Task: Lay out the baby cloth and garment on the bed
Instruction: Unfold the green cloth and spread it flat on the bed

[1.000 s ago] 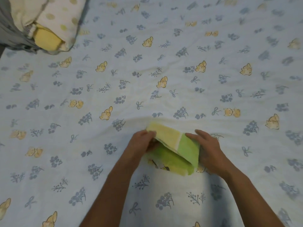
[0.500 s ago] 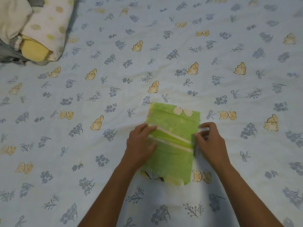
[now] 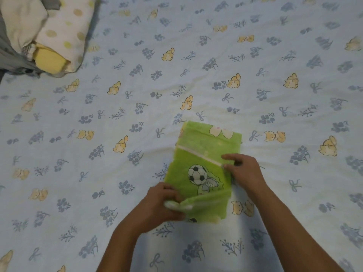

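A green baby cloth (image 3: 204,154) with a football print lies partly unfolded on the bed (image 3: 137,114), just in front of me. My left hand (image 3: 163,205) grips a folded layer at the cloth's near left corner and holds it slightly lifted. My right hand (image 3: 243,171) pinches the cloth's right edge at a white stripe. The far part of the cloth lies flat on the sheet. A pile of other baby clothes (image 3: 49,36), white, spotted and yellow, sits at the bed's far left corner.
The bed is covered by a pale blue sheet printed with flowers and small yellow animals. A grey fabric item (image 3: 7,55) lies beside the pile at the left edge.
The cloth has been unfolded further, and the football picture now shows. My left hand moved down to the near left corner; my right hand stayed at the right edge.
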A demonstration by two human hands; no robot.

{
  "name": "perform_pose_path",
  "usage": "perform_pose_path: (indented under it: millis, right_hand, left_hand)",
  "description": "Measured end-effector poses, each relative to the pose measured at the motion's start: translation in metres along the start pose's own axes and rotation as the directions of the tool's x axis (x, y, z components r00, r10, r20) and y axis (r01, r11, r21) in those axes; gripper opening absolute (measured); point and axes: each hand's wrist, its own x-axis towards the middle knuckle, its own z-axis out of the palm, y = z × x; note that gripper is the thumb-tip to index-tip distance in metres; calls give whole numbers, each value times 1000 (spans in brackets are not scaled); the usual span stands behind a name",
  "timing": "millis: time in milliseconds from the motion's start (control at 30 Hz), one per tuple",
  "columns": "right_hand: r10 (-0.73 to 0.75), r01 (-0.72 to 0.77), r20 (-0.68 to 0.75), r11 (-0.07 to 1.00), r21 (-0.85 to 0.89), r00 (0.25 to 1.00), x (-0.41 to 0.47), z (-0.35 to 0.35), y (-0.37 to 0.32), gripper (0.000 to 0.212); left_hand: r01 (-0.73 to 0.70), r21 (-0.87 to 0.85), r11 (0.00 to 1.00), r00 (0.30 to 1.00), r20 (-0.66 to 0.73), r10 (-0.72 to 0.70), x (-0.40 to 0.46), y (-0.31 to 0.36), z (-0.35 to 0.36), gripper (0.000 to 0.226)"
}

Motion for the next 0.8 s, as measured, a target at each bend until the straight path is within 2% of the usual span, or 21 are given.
perform_pose_path:
  millis: [100,167,233,267,300,333,367,400,433,500,567,600,667,733,800]
  right_hand:
    - [-71,63,-70,992,-106,995,10,-2,-6,41]
    - [-157,141,-107,979,-144,982,14,-4,-11,47]
    - [-228,217,-61,966,-141,972,17,-4,-16,54]
    - [-249,247,-12,963,-108,968,17,-4,-17,59]
    - [-259,260,25,964,-58,966,15,-4,-16,63]
    - [-248,248,33,969,3,968,11,-4,-12,65]
    - [-214,213,8,973,89,977,5,-4,-5,64]
    - [-155,157,-25,966,204,988,-2,-5,1,59]
    - [-85,94,-43,943,319,995,-7,-7,5,52]
    - [15,-7,-13,891,453,1000,-4,-14,6,36]
    - [8,-32,56,885,464,998,10,-21,-4,27]
    - [-13,-21,70,885,465,997,17,-23,-11,28]
    - [-19,-8,49,865,501,999,29,-23,-22,36]
    - [-27,7,31,858,513,999,39,-22,-27,42]
    - [-79,47,55,899,435,995,44,-24,-27,44]
  left_hand:
    - [-42,246,968,999,22,38,-20,-3,15,31]
    - [-65,460,885,998,30,57,-29,-3,27,35]
    - [-73,521,850,997,22,72,-34,-4,37,45]
    - [-66,443,894,996,-27,86,-36,-6,41,54]
    - [-39,265,964,991,-111,70,-39,-7,45,58]
    - [0,-20,1000,975,-221,-4,-43,-8,47,54]
    - [31,-327,945,942,-305,-137,-45,-10,49,46]
    - [52,-562,826,897,-338,-286,-48,-13,52,43]
    - [72,-679,730,854,-336,-397,-51,-17,56,49]
    - [118,-735,668,837,-289,-465,-52,-28,63,71]
    - [125,-768,628,897,-183,-403,-51,-36,69,85]
    - [141,-796,589,933,-92,-348,-50,-40,72,85]
    - [180,-785,593,978,78,-192,-50,-45,78,80]
    - [197,-774,601,979,184,-83,-51,-46,83,69]
    - [232,-815,531,971,224,-80,-54,-41,86,61]
